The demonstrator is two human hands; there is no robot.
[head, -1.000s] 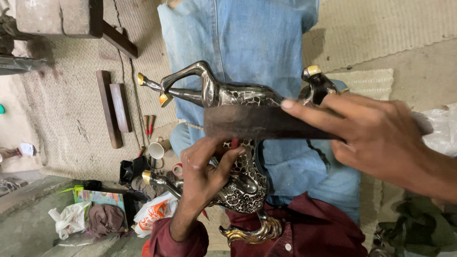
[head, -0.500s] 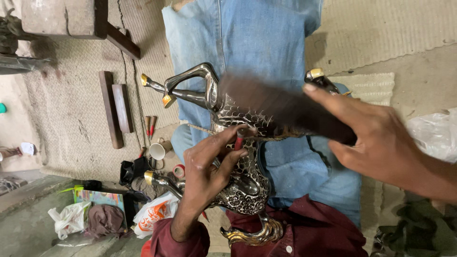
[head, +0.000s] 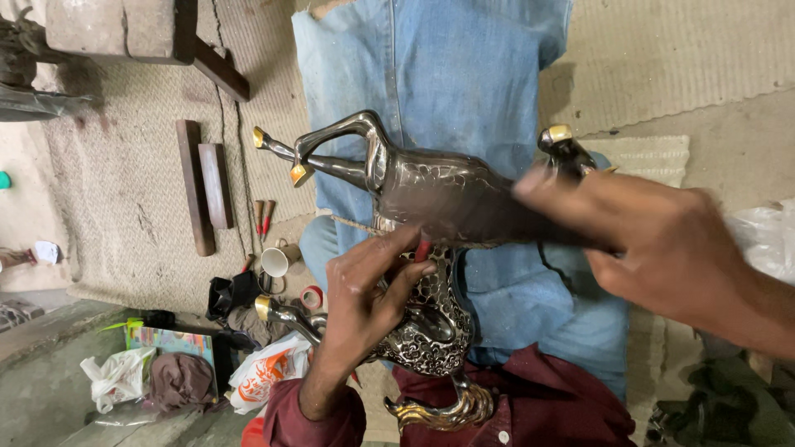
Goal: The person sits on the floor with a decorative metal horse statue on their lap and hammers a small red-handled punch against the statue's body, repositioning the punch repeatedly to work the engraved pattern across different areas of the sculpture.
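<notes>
The dark metal horse figurine (head: 431,215) lies across the person's denim lap (head: 431,74). The left hand (head: 368,298) clamps its belly; the right hand (head: 662,248) grips a blurred flat file (head: 497,223) against its back. Strokes should stay flat, figurine braced. At eight o'clock lie a white-and-orange plastic bag (head: 265,372) and a colourful box (head: 170,343).

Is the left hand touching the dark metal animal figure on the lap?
Touching. The head view shows the left hand with fingers pressed against the metal animal figure, no gap visible.
</notes>
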